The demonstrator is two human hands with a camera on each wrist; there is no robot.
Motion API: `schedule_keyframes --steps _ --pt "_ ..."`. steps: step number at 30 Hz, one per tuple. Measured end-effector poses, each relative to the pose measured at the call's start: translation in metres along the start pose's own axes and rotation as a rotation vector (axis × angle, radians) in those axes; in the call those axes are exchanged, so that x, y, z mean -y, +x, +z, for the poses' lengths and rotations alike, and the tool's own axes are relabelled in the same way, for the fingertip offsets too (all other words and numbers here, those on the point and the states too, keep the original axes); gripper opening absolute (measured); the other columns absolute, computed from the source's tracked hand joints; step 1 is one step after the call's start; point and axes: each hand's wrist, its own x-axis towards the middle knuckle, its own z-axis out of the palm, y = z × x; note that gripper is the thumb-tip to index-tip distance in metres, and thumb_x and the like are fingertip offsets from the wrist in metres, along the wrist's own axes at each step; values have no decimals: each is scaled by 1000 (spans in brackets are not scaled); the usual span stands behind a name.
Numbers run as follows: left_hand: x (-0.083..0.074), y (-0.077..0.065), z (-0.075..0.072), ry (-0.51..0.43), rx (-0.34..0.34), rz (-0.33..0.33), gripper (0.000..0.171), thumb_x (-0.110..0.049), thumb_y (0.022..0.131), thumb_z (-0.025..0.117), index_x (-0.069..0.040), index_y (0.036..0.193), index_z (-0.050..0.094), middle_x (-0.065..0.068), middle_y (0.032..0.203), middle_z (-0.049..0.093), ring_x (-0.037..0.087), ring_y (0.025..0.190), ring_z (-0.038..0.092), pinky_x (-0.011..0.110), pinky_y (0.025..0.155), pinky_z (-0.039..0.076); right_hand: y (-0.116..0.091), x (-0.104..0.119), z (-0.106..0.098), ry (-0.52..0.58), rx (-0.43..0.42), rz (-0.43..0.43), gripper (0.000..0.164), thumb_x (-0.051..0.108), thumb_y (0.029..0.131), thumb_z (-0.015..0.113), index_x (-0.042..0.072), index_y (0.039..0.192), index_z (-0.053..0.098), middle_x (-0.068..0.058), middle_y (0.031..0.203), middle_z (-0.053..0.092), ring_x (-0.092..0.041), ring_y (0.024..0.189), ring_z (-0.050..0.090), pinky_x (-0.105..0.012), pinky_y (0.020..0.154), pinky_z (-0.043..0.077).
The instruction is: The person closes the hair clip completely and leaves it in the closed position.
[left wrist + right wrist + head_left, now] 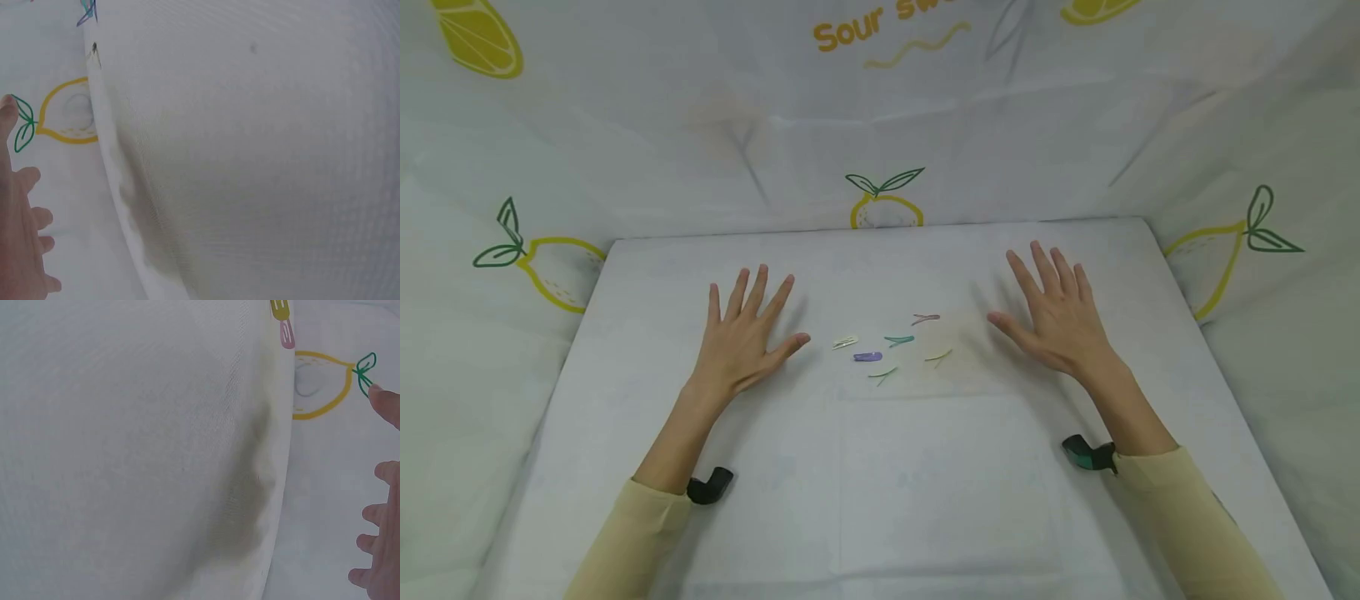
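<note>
Several small snap hair clips lie in a loose group on the white table between the hands. Spread apart in a V are a pink clip (928, 317), a teal clip (901, 340), a yellow clip (938, 357) and a pale green clip (883, 373). The purple clip (868, 357) looks flat, with a cream clip (845, 342) just behind it. My left hand (735, 350) is left of the group, fingers spread and holding nothing. On the other side my right hand (1060, 325) is likewise spread and free of any object, its thumb pointing toward the clips.
A white cloth with lemon drawings (887, 210) rises behind the table (925, 492) and along both sides. Small dark devices, one at the left wrist (709, 487) and another at the right (1090, 454), stick out from the sleeves.
</note>
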Motion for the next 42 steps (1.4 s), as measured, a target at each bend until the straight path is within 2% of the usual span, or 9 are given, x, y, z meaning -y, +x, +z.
schedule_keyframes --steps 6,15,22,27,31,37,42 --pt "-6 -1 -4 -3 0 11 93 -76 99 53 -33 175 20 15 184 14 43 171 11 76 131 1 -3 0 0 -8 -3 -9 94 58 100 62 19 174 21 -22 182 13 -52 168 10 -77 130 8" --pt "-11 0 -6 -41 43 7 88 -75 103 47 -34 175 18 12 183 17 43 171 12 75 132 4 -6 2 3 -6 4 -37 93 58 100 64 17 174 24 -24 180 19 -53 165 16 -79 126 17" --pt "-12 -2 -5 -67 47 7 85 -72 103 50 -33 174 25 12 181 26 42 169 22 74 131 15 -8 6 5 28 -9 -64 88 47 99 70 17 172 30 -23 179 23 -53 163 21 -78 123 24" --pt "-13 -4 -4 -91 66 3 86 -70 102 54 -32 173 26 13 178 35 42 165 30 71 130 23 -10 10 10 55 -39 -105 84 40 98 75 16 168 37 -24 173 36 -54 155 34 -78 115 35" --pt "-14 -4 -2 -110 56 21 86 -69 102 58 -30 173 29 14 173 43 42 160 39 67 129 30 -11 15 13 84 -33 -124 80 35 98 77 15 167 41 -24 167 44 -52 150 41 -76 111 40" --pt "-16 -3 0 -149 35 36 84 -67 101 62 -27 170 37 13 165 53 41 153 48 65 124 38 -12 20 14 136 -16 -134 76 31 98 78 16 164 45 -22 164 49 -51 147 44 -74 110 41" --pt "-21 -3 -3 -185 40 34 82 -67 100 63 -26 168 42 13 163 56 40 150 51 68 117 44 -12 22 15 171 -12 -136 73 29 98 78 15 162 47 -20 163 49 -50 146 45 -73 112 41"
